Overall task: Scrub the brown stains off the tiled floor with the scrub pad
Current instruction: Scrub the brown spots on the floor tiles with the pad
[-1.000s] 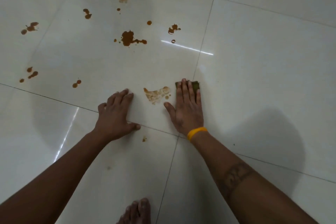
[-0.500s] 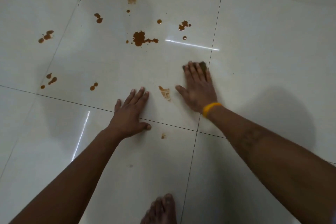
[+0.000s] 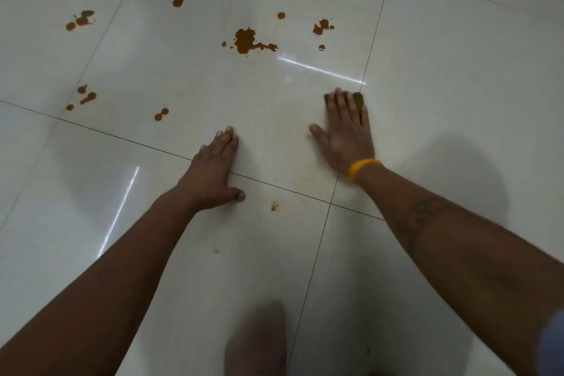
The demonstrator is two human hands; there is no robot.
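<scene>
Here, in the head view, the right hand (image 3: 346,134) lies flat on the tiled floor (image 3: 457,76) with its fingers (image 3: 338,104) straight and close together, pressing down on the green scrub pad (image 3: 359,99), which shows only as a dark edge past the fingertips, just beside a grout line (image 3: 370,49). The thumb is spread out to the side, and a yellow band (image 3: 363,168) circles the wrist. The left hand (image 3: 213,171) holds nothing; its palm rests on the floor across another grout line, fingers straight and together, thumb out sideways. Brown stains (image 3: 247,41) are scattered over the tile beyond both hands, well apart from the pad, and one small brown spot (image 3: 274,206) lies near the left thumb. A blurred foot (image 3: 256,342) shows at the bottom edge.
</scene>
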